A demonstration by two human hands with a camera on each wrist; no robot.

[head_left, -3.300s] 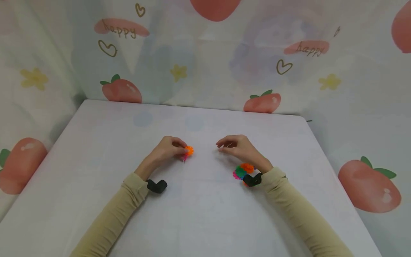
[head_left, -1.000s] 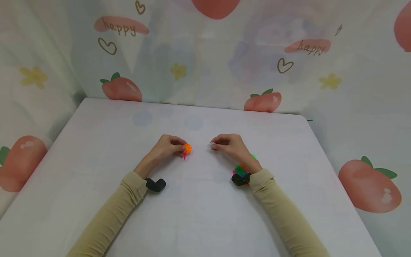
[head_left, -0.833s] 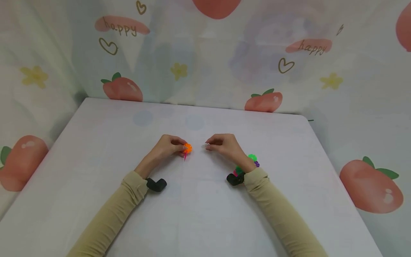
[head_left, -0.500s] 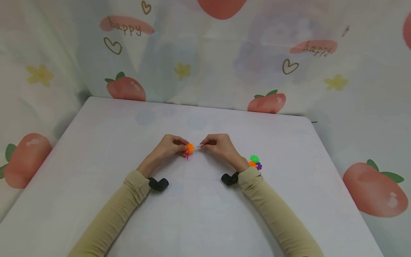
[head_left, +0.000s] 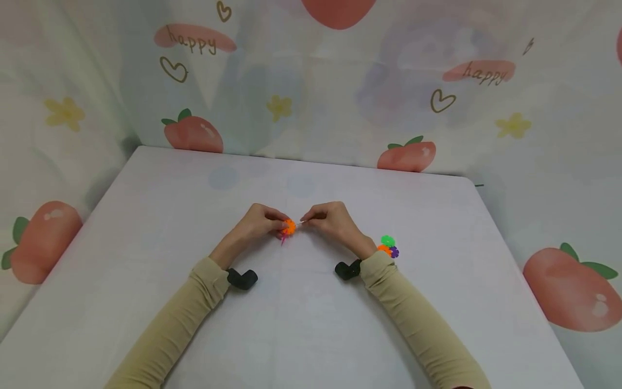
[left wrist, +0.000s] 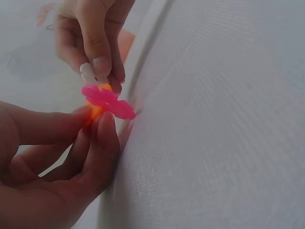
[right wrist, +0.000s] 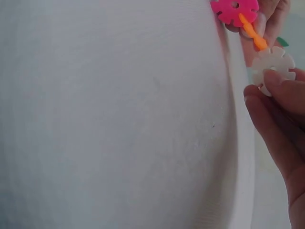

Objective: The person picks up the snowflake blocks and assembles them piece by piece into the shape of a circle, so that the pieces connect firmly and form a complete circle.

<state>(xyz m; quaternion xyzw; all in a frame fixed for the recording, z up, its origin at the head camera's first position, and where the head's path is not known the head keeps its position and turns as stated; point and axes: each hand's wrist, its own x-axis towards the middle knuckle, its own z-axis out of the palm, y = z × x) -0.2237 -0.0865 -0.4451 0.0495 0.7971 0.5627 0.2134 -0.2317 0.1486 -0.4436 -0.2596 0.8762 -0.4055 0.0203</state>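
My left hand (head_left: 256, 222) pinches an orange notched snowflake disc (head_left: 289, 227) between thumb and fingers. A pink snowflake disc (left wrist: 106, 99) is slotted crosswise onto the orange one. In my right hand (head_left: 332, 220), thumb and fingertips pinch a white snowflake disc (right wrist: 275, 61). The white disc's edge meets the orange disc's rim on the side away from the pink one, as the right wrist view shows. Both hands are close together over the middle of the white table (head_left: 301, 324).
Beside my right forearm lie a green disc (head_left: 387, 241), a purple disc (head_left: 394, 252) and another orange disc (head_left: 384, 249), partly hidden by the sleeve. Black wrist cameras (head_left: 243, 279) stick out inward from both cuffs. A printed curtain (head_left: 316, 97) hangs behind the table.
My right hand has come left with the white disc, which has turned edge-on in the head view and now meets the orange disc. The left hand has kept its hold, shifting only slightly.
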